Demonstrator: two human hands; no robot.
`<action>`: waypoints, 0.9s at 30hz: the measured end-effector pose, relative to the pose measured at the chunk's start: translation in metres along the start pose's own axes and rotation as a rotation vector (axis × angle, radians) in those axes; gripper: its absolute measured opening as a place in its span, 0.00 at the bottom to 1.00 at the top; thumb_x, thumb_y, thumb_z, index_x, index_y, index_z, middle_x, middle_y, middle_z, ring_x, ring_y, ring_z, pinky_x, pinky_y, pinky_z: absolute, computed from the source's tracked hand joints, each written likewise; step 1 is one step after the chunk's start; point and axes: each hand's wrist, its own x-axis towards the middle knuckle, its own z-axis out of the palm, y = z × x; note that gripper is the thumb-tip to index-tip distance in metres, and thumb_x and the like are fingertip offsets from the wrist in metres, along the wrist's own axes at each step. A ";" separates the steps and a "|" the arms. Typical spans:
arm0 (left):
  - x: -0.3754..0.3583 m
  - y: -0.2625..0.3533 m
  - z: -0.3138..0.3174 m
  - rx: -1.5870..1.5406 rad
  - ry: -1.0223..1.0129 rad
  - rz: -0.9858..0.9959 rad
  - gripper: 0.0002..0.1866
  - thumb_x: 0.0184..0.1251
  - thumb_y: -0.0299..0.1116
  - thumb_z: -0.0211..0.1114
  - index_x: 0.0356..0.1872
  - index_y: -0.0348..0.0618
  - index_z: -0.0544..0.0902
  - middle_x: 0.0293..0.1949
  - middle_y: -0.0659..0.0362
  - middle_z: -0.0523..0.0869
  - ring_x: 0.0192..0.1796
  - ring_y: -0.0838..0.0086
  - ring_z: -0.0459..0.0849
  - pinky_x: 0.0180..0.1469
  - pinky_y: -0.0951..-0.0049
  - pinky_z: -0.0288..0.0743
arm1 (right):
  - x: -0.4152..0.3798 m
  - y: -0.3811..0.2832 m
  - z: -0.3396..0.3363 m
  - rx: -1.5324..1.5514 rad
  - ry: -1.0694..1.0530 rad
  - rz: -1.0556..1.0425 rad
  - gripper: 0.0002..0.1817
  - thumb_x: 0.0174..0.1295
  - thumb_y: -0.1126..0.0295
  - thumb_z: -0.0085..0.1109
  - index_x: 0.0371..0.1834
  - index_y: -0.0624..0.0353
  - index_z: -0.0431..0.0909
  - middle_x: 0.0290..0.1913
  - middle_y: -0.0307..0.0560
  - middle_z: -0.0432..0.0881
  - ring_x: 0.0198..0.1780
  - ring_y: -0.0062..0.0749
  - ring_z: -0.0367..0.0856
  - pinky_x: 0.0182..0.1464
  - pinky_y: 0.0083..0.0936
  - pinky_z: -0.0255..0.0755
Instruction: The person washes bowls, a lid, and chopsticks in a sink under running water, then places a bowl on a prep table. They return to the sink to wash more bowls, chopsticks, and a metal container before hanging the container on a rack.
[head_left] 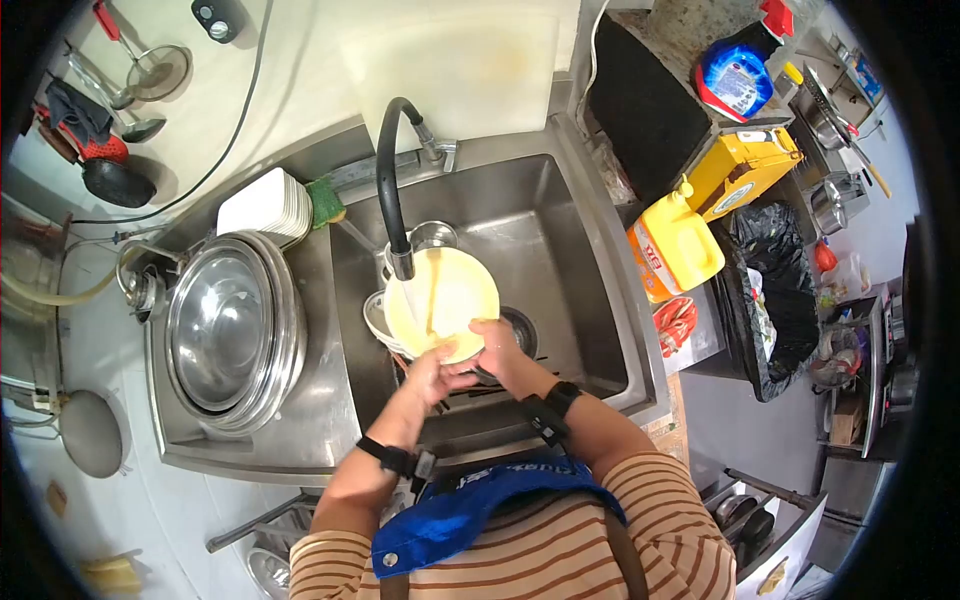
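Note:
Over the sink [560, 260], both hands hold a round pale yellow dish [465, 290] by its near edge. My left hand [437, 377] grips the lower left of the rim, its fingers partly hidden under the dish. On the lower right of the rim, my right hand [499, 348] has its thumb on top. The black faucet [390, 170] arches above, and its spout [403, 265] is over the dish's left side, where water seems to run. White bowls [375, 318], a metal strainer or bowl [434, 235] and a dark round pan [520, 330] lie around the dish, partly covered.
Nested steel basins [222, 325] stand on the left drainboard, with stacked white trays [268, 205] and a green sponge [324, 202] behind. To the right are a yellow detergent jug [680, 245], a yellow box [745, 170], a spray bottle [740, 75] and a black-lined bin [780, 300].

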 end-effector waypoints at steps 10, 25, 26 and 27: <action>-0.067 0.043 -0.004 1.607 0.473 0.584 0.27 0.51 0.17 0.52 0.57 0.33 0.65 0.50 0.39 0.75 0.44 0.47 0.79 0.47 0.61 0.75 | 0.057 0.000 -0.019 -1.384 -0.192 -0.632 0.17 0.50 0.74 0.56 0.45 0.65 0.74 0.34 0.57 0.80 0.32 0.39 0.81 0.34 0.33 0.74; -0.013 0.030 -0.048 -0.421 0.248 0.287 0.22 0.72 0.40 0.43 0.59 0.35 0.65 0.58 0.49 0.71 0.58 0.60 0.72 0.60 0.60 0.67 | -0.031 -0.025 0.009 -1.844 -0.160 -1.103 0.31 0.46 0.77 0.49 0.59 0.61 0.61 0.46 0.60 0.75 0.46 0.53 0.76 0.44 0.38 0.72; -0.017 0.033 -0.047 -0.457 0.280 0.315 0.21 0.72 0.39 0.44 0.58 0.35 0.66 0.56 0.50 0.73 0.57 0.60 0.73 0.60 0.60 0.67 | -0.031 -0.020 0.006 -1.751 -0.185 -1.104 0.29 0.46 0.77 0.50 0.57 0.61 0.64 0.53 0.60 0.71 0.55 0.54 0.70 0.51 0.39 0.68; -0.024 0.037 -0.038 -0.494 0.311 0.342 0.19 0.71 0.38 0.45 0.56 0.36 0.68 0.55 0.50 0.74 0.57 0.60 0.73 0.59 0.60 0.67 | -0.033 -0.022 0.006 -1.804 -0.255 -1.156 0.28 0.47 0.77 0.51 0.56 0.61 0.65 0.54 0.59 0.70 0.56 0.53 0.68 0.53 0.40 0.66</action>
